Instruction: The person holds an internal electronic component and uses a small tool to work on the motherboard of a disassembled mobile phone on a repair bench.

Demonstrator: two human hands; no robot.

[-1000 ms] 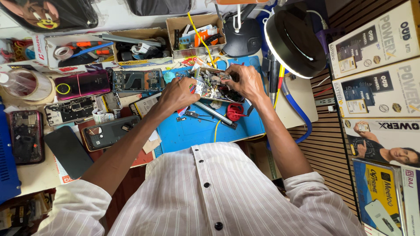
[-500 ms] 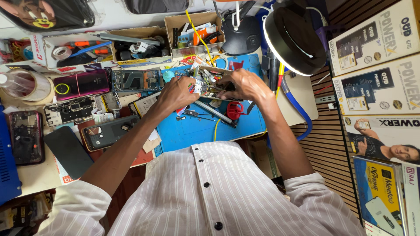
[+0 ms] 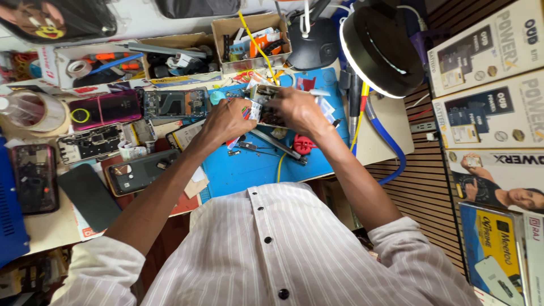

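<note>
Holding opened phone [image 3: 266, 105] in left hand [image 3: 229, 120] and right hand [image 3: 300, 110] – both clenched on it | I fear slip (loose parts) onto blue mat [image 3: 249, 170]

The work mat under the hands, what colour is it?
Blue. The work mat shows clearly in the head view, below both hands.

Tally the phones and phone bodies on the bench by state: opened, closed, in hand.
Opened phone bodies, insides showing: 3
Closed phones or back covers: 3
Opened phone held in both hands: 1
Total: 7
</note>
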